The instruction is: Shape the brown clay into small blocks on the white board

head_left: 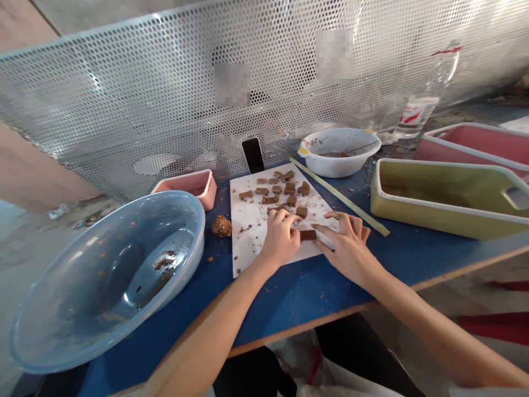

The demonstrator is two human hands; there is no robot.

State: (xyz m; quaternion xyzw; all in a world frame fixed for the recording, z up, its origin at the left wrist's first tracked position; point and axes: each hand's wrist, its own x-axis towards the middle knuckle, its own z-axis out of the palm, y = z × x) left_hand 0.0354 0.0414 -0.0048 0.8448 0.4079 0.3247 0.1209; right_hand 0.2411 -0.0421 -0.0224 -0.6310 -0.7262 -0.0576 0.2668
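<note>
A small brown clay block (308, 235) lies near the front of a white board (252, 242), between my two hands. My left hand (281, 236) is closed, its bent fingers and thumb at the block's left end. The thumb and forefinger of my right hand (346, 238) close about the right end, while its other fingers are bent and raised. Just behind sits a squarish brown piece (301, 212). Several more small clay pieces (270, 199) lie farther back on the board among crumbs. A rough brown lump (221, 226) rests on the blue table left of the board.
A large blue basin (182, 275) stands at left, with a pink container (209, 190) behind it. A phone (253, 155) leans against the perforated metal screen (165, 82). To the right are a flat strip (339, 196), white basin (339, 165), green planter (430, 212) and plastic bottle (421, 105).
</note>
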